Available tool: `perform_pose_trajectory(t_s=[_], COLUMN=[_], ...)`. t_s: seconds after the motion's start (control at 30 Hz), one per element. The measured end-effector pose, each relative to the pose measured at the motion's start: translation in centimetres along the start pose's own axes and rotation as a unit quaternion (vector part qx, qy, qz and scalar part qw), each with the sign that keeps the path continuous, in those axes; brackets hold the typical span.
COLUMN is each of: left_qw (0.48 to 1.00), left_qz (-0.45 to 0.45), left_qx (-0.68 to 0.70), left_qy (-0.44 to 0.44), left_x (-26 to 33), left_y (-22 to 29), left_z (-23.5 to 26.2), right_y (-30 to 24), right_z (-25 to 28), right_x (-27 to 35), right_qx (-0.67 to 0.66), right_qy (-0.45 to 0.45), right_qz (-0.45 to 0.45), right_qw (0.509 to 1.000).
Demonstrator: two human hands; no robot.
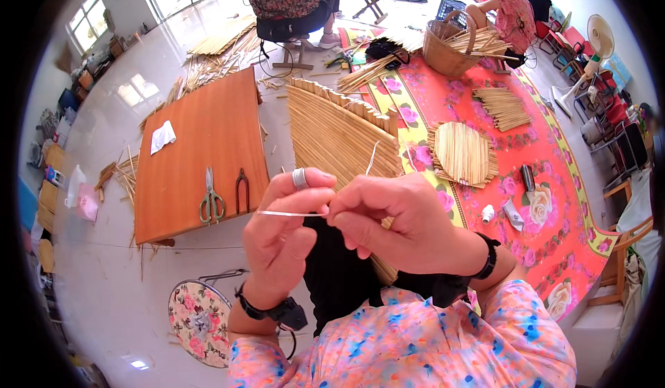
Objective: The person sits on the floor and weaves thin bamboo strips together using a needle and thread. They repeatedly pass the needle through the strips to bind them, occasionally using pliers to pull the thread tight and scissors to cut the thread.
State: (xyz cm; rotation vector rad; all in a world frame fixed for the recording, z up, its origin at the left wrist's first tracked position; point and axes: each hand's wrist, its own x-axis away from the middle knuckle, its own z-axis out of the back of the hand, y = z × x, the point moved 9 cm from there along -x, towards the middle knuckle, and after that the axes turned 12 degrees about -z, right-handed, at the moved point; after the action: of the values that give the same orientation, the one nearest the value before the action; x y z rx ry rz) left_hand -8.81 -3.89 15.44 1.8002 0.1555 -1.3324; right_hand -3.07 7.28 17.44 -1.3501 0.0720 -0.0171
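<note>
Handicraft workshop, indicated by loose sticks (pixel 213 66) at far left, a slatted panel (pixel 336 128), and shears (pixel 211 195) on a table (pixel 187 180).

Hands (pixel 409 211) partly hide slatted panel (pixel 336 138); co-worker (pixel 294 3) cut off above.

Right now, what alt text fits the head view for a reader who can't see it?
A person's right hand pinches a thin white strand close to the left hand, before a panel of tan sticks. At left, scissors and a plier-like tool lie on an orange-brown table; at right, a stick mat lies on red floral cloth.
</note>
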Motion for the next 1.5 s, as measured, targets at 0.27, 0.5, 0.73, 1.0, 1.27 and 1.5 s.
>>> perform_pose_trajectory(t_s=[0.27,0.5,0.73,1.0,1.27,1.5], left_qw=[0.996,0.970,0.956,0.949,0.918,0.884], left_qz=[0.014,0.176,0.246,0.307,0.331,0.334], left_qx=[-0.066,-0.145,-0.138,-0.003,0.192,0.304], left_qy=[0.051,0.086,0.080,0.068,0.101,0.121], left_x=[1.5,0.6,0.0,1.1,1.4,2.4], left_y=[1.1,-4.1,-10.3,-11.9,-12.0,-10.7], left_z=[-0.6,-0.3,-3.4,-3.6,-4.0,-3.3], right_y=[0.5,8.2,13.1,11.7,6.1,5.8], right_z=[1.9,11.9,10.4,10.8,16.4,22.4], right_x=[2.6,0.1,-4.6,-8.0,-9.2,-7.7], right_qx=[0.094,-0.063,-0.257,-0.378,-0.579,-0.626], right_qy=[0.146,0.284,0.105,-0.054,-0.196,-0.198], right_qz=[0.111,-0.053,-0.199,-0.154,0.015,0.105], right_qw=[0.979,0.955,0.940,0.911,0.791,0.747])
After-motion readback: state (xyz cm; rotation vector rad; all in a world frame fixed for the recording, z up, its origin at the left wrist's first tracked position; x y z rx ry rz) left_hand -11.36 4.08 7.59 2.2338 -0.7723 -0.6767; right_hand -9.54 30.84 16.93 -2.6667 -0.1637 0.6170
